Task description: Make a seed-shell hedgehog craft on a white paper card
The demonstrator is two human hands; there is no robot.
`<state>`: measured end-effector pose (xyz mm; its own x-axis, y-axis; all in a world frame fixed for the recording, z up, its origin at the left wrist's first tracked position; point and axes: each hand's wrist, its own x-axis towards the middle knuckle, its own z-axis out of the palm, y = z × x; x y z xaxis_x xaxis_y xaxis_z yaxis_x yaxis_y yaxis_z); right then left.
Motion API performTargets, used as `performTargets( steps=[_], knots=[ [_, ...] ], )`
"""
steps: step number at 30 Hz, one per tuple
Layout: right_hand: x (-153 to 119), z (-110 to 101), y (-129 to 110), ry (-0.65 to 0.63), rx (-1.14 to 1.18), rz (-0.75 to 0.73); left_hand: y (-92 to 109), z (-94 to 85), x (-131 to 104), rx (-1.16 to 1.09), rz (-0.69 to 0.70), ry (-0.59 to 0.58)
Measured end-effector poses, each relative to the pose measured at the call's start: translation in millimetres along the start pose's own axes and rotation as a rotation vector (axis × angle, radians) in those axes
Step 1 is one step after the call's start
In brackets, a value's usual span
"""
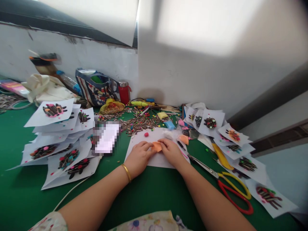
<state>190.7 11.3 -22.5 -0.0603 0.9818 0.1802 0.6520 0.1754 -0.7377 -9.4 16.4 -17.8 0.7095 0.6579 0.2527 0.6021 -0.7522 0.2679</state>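
Observation:
A flat piece of orange modelling clay [157,147] is held between my two hands, low over a white sheet of paper [158,162]. My left hand [139,158] grips its left edge with closed fingertips. On the other side my right hand [172,152] pinches the right edge, its thumb partly hidden. A small red ball of clay [146,134] sits on the paper beyond my left fingers. Right of my right hand are a black pen-like stick [181,145] and another orange lump [184,139] in clear wrapping.
Stacked cards with sunflower-seed pictures [60,134] stand left, more cards [233,144] right. Scissors [222,176] lie by my right forearm. Loose sunflower seeds [137,122], a blue clay block [169,125], a red flask [124,92] and a patterned bag [97,88] are at the back.

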Motion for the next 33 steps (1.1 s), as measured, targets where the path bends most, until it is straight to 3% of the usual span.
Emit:
performTargets(
  steps=[9,20,33],
  knots=[
    [0,-9,4,-0.023,-0.042,0.064,1,-2.2,-1,-0.011,-0.004,-0.033],
    [-2,-16,16,0.014,-0.116,0.047,5,-2.7,-2,-0.009,-0.018,-0.048],
    [-11,-25,12,-0.064,-0.266,-0.008,14,-0.8,-3,0.084,-0.022,-0.039]
  ],
)
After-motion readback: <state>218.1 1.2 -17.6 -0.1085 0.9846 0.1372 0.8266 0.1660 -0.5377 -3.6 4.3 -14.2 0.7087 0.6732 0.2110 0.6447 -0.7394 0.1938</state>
